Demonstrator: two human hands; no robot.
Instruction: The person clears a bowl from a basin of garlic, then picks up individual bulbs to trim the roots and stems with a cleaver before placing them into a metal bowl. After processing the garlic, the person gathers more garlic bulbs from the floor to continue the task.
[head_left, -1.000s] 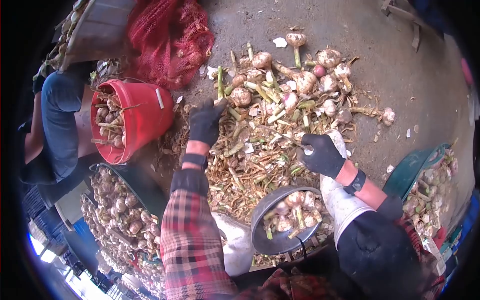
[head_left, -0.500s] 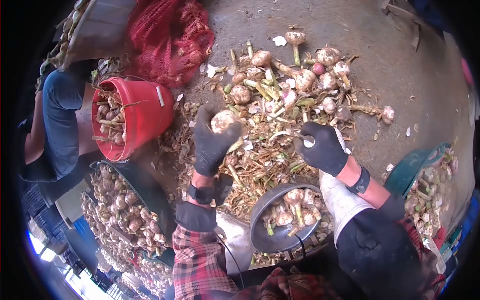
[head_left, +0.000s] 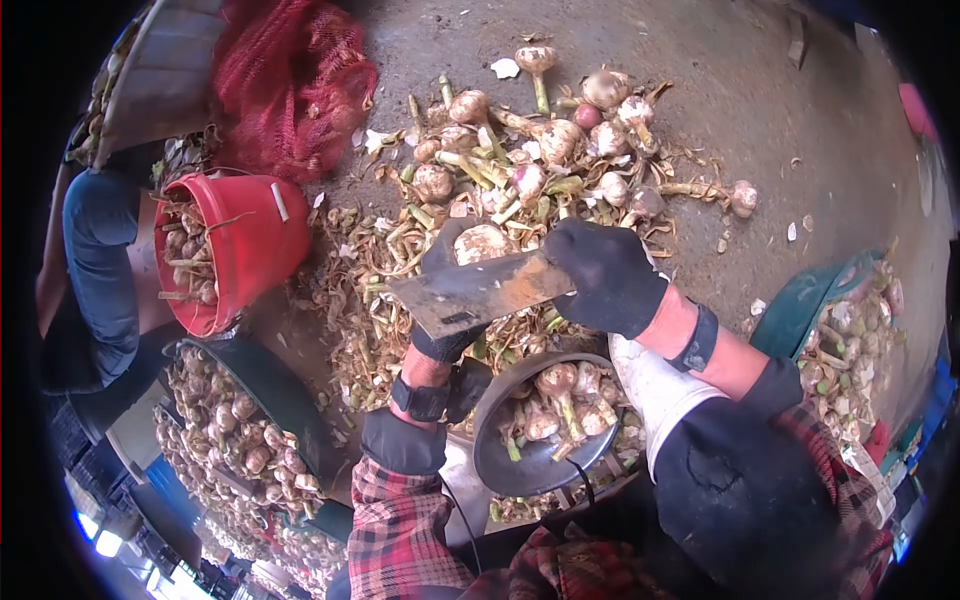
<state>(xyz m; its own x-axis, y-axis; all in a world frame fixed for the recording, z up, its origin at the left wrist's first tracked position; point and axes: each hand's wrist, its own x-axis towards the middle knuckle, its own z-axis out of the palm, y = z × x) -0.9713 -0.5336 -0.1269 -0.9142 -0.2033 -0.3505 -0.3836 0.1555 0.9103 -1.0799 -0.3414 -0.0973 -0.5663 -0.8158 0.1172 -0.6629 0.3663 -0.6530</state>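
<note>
My left hand (head_left: 438, 258), in a dark glove, is closed around a garlic bulb (head_left: 482, 243). In my gloved right hand (head_left: 607, 277) is a cleaver (head_left: 478, 292), its wide, stained blade lying across in front of the bulb and hiding part of my left hand. A slot shows near the blade's far corner. Beneath my hands spreads a heap of trimmed stalks and dry husks (head_left: 385, 320). Just below, between my knees, a metal bowl (head_left: 487, 445) holds several bulbs with short stems (head_left: 543, 422).
Untrimmed garlic (head_left: 560, 142) lies beyond my hands on the concrete floor (head_left: 720, 90). At left stand a red bucket (head_left: 262, 232) of garlic and a dark tub (head_left: 290, 390) full of bulbs. A red mesh sack (head_left: 290, 90) lies behind. Another person's knee (head_left: 100, 230) is beside the bucket. A green tub (head_left: 800, 310) stands right.
My right hand has moved left toward the bulb, and the cleaver's blade has swung into plain view across my left hand. The whole view has shifted slightly.
</note>
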